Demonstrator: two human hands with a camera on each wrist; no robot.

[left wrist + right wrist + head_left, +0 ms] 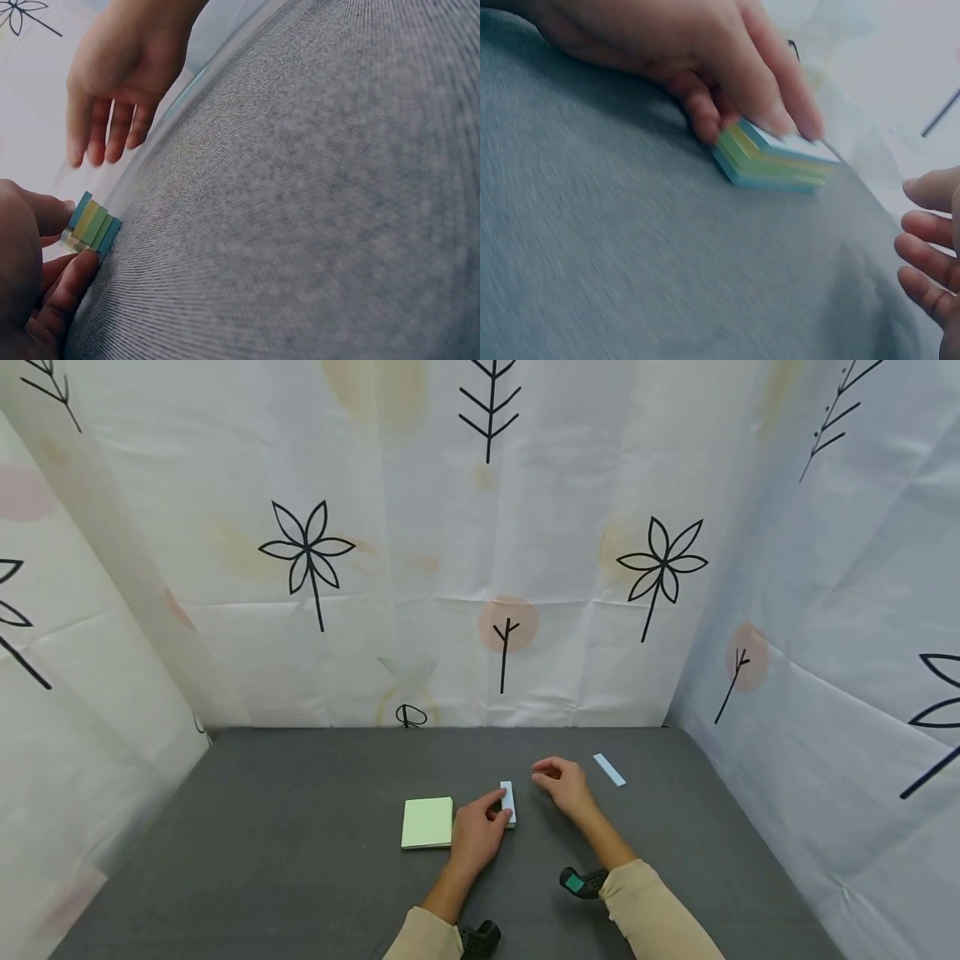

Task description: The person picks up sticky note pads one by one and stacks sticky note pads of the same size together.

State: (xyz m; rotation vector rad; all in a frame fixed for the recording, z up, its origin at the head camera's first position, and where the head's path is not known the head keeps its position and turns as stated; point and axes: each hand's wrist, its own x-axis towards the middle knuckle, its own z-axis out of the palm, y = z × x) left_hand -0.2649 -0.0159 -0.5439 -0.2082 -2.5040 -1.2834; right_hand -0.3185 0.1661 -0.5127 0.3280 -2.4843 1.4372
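sticky-flag pad (508, 802): small narrow stack, layered blue, yellow and green strips | pose: flat on the grey table surface (315, 827), long side pointing away from the person | state: held at its near end by the left hand (478, 833) | location: centre, just right of the green note pad (427, 822)

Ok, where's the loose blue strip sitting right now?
In the head view the blue strip lies flat on the grey table, just right of the right hand, near the back curtain.
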